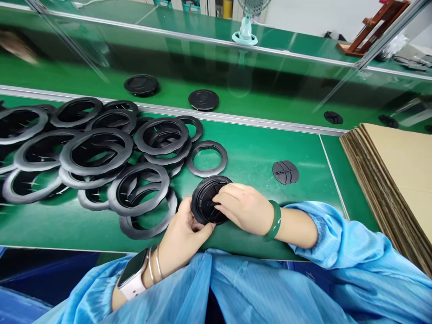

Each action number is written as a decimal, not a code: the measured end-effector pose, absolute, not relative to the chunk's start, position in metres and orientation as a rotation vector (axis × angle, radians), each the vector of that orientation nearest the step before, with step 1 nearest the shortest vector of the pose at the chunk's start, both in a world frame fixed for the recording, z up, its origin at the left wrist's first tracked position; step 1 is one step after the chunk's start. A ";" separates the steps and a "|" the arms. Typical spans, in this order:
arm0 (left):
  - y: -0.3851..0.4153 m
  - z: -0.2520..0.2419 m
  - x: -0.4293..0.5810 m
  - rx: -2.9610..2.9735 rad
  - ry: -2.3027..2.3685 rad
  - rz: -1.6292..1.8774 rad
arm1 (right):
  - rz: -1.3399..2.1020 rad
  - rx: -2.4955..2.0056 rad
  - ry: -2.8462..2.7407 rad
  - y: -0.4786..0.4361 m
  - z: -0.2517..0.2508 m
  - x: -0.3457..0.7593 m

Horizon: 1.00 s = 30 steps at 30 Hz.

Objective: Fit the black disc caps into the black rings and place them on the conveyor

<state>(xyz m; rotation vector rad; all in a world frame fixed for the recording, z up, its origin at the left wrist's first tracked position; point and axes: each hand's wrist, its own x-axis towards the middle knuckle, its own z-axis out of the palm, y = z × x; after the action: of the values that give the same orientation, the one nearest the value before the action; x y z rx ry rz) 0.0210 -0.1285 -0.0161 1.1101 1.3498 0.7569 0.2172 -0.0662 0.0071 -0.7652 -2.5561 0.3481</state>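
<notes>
Near the front edge of the green table, my left hand (pixel 189 225) grips a round black plastic ring (pixel 199 209) by its lower left rim, thumb in front. Inside the ring sits a dark disc (pixel 205 202) with a raised bar at its middle. My right hand (pixel 241 204) reaches over from the right, its fingers pinched at that bar; the fingertips partly cover it. A loose black ring (pixel 207 173) lies flat just beyond my hands. To the right, a separate black disc (pixel 285 172) with raised ribs lies on the table.
Many black rings (pixel 96 150) are heaped on the left. Stacked cardboard sheets (pixel 398 180) stand at the right. Beyond the metal rail (pixel 243 120), round black parts (pixel 203 100) lie on a green belt behind a clear panel. A small fan (pixel 245 31) stands farther back.
</notes>
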 end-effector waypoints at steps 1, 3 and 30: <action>-0.129 -0.016 0.021 1.112 1.351 0.763 | 0.358 -0.766 -2.560 -0.066 0.007 0.217; -0.129 -0.016 0.021 1.120 1.340 0.766 | 0.373 -0.770 -2.580 -0.067 0.009 0.218; -0.128 -0.019 0.021 1.146 1.350 0.733 | 0.086 -0.966 -2.657 -0.087 0.008 0.203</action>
<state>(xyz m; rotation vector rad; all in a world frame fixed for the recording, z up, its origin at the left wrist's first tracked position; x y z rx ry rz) 0.0206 -0.1276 -0.0191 1.1455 1.3503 0.7328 0.2029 -0.0868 0.0080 -0.9657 -2.6569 0.0857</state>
